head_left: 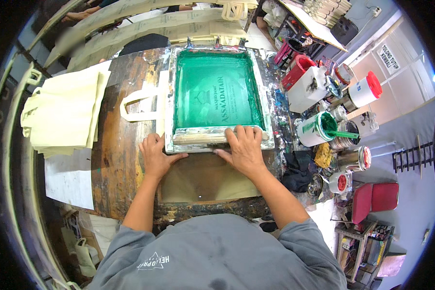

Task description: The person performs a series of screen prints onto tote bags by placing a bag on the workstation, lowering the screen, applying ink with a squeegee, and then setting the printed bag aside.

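A screen printing frame lies on the stained worktable, its mesh coated with green ink around a printed design. Along its near edge rests a long squeegee. My right hand is closed over the squeegee and the frame's near edge, fingers on top and thumb at the rim's underside. At the near left corner is my left hand, its fingers bent beside the frame and its thumb spread along the near edge. A cream tote bag lies partly under the frame, with its handle out to the left.
A stack of cream bags sits at the left. On the right crowd a green ink tub, several paint cans, a white jug and a dark rag. Bags line racks beyond the table. A red chair stands farther right.
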`<state>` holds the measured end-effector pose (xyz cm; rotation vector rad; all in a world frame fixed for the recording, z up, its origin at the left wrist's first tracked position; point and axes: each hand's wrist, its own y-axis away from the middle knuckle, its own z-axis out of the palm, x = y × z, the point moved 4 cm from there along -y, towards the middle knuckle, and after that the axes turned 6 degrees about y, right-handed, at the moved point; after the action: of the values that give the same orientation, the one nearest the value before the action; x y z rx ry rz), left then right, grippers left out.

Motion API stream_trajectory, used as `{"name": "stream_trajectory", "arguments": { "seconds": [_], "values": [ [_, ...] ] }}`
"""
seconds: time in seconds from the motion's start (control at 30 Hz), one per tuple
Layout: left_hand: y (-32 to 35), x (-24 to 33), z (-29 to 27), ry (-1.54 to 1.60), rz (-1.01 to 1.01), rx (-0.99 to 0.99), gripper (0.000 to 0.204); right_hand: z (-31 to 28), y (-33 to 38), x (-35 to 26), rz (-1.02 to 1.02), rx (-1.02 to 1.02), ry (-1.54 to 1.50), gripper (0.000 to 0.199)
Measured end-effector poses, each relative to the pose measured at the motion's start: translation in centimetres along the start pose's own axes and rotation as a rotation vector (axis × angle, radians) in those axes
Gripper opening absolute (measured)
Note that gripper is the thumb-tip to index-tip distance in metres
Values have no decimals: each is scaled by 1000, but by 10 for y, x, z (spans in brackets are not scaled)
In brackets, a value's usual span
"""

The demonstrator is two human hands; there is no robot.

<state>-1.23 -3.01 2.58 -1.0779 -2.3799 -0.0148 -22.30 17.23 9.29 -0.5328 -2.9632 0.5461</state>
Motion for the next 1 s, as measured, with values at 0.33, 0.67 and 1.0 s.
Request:
{"name": "stream_trajectory", "arguments": {
  "seconds": [0.33,0.67,1.0],
  "values": [
    [-87,55,-75,1134,38,396,67,-128,-131,32,-10,345,123,50],
    [-67,-16,-31,247,184,-233,43,-183,-220,65,19,390,56,71],
    [-135,0,-53,267,254,-200,19,-167,-225,74,18,478,107,72]
  ]
}}
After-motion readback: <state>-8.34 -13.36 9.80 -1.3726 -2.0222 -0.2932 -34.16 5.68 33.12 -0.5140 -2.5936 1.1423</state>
